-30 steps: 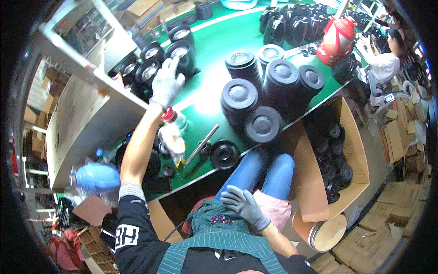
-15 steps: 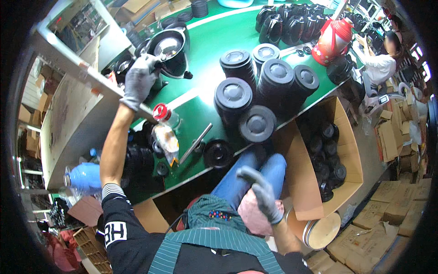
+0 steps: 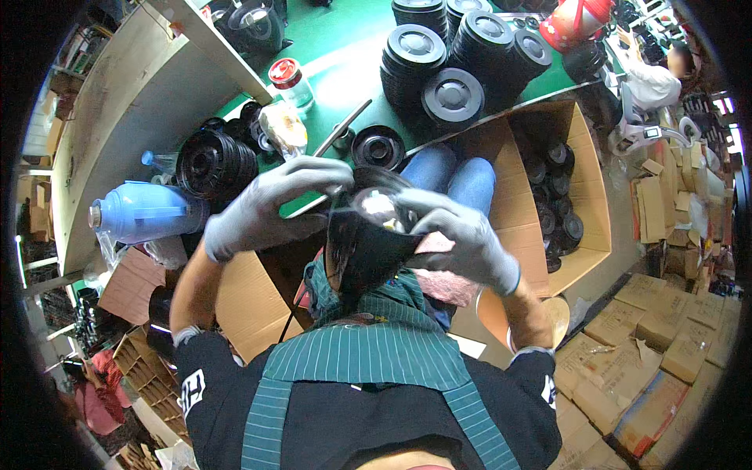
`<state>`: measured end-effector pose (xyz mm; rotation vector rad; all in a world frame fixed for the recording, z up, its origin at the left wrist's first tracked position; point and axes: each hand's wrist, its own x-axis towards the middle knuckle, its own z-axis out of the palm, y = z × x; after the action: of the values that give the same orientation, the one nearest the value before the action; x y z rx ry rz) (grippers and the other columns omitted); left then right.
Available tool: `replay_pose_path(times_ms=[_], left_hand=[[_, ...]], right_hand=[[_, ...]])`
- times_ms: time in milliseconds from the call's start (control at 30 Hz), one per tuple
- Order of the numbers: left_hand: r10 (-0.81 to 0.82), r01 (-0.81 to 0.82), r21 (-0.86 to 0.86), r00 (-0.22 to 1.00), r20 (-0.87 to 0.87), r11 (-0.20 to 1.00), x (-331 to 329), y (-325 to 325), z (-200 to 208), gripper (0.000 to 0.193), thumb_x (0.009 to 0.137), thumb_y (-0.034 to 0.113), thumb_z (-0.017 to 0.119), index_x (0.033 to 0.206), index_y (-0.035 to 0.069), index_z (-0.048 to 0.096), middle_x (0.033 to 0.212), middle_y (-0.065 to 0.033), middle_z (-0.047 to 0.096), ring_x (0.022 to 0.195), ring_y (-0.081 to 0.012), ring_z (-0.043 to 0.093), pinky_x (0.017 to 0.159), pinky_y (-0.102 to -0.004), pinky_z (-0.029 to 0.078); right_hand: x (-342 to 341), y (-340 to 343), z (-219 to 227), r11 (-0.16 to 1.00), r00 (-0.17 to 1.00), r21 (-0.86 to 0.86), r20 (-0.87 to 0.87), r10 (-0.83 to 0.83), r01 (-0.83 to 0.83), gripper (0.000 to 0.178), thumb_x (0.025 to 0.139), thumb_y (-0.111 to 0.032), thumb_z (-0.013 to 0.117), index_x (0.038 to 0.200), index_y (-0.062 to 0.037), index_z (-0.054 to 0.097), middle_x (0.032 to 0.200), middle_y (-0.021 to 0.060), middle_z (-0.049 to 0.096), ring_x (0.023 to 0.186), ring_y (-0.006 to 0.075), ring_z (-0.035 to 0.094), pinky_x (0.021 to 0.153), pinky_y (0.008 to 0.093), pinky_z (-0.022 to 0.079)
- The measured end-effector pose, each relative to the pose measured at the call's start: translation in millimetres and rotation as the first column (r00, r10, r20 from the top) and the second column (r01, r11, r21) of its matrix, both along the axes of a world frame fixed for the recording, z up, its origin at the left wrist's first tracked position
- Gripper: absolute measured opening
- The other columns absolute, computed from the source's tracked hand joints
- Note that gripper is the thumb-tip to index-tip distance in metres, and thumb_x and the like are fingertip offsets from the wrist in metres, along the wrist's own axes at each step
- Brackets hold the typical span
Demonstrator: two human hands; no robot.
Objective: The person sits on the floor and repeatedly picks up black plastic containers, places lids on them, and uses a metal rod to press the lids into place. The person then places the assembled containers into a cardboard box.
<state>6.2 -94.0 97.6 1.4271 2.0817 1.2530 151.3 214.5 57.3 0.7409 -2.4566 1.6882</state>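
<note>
Above my lap, both my gloved hands hold a black plastic pot body [image 3: 364,258] with a shiny inside and a wide rim. My left hand [image 3: 278,204], in a grey glove, grips its left side near the rim. My right hand [image 3: 462,239], gloved likewise, curls its fingers over the right edge of the opening. The pot is tilted and slightly blurred, so its far side and bottom cannot be made out. Just beyond it on the green table lie a round black part [image 3: 377,147], a metal rod [image 3: 342,128] and a crumpled plastic bag [image 3: 283,129].
Stacks of black round lids [image 3: 450,94] stand along the table edge. A red-lidded jar [image 3: 290,81] and a blue thermos [image 3: 149,211] are to the left. An open carton [image 3: 591,196] of black parts stands at right. A co-worker [image 3: 654,82] sits at far right.
My left hand has brought the black pot from the far left of the table to above my lap. My right hand has risen from my lap onto its rim. The view has shifted.
</note>
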Motion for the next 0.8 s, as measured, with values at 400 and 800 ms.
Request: replay_pose_path(times_ms=[400, 800], left_hand=[[0.588, -0.603, 0.065, 0.793, 0.160, 0.795, 84, -12, -131, 0.047, 0.088, 0.007, 0.081, 0.134, 0.000, 0.071, 0.127, -0.0181, 0.076, 0.116, -0.0266, 0.075, 0.103, -0.0362, 0.057], [0.274, -0.496, 0.029, 0.527, 0.804, 0.868, 90, -60, -203, 0.045, 0.101, 0.016, 0.069, 0.142, -0.003, 0.064, 0.137, -0.0153, 0.071, 0.119, -0.0226, 0.071, 0.108, -0.0400, 0.057]], right_hand=[[36, -40, -17, 0.785, 0.689, -0.269, 0.677, -0.259, 0.558, 0.071, 0.083, -0.001, 0.090, 0.147, 0.0053, 0.060, 0.131, 0.0095, 0.074, 0.115, 0.0121, 0.068, 0.103, 0.0308, 0.056], [-161, -35, -197, 0.401, 0.642, 0.811, 0.042, -0.766, 0.425, 0.085, 0.086, -0.053, 0.083, 0.147, -0.0020, 0.053, 0.130, 0.0226, 0.067, 0.115, 0.0418, 0.069, 0.095, 0.0493, 0.058]])
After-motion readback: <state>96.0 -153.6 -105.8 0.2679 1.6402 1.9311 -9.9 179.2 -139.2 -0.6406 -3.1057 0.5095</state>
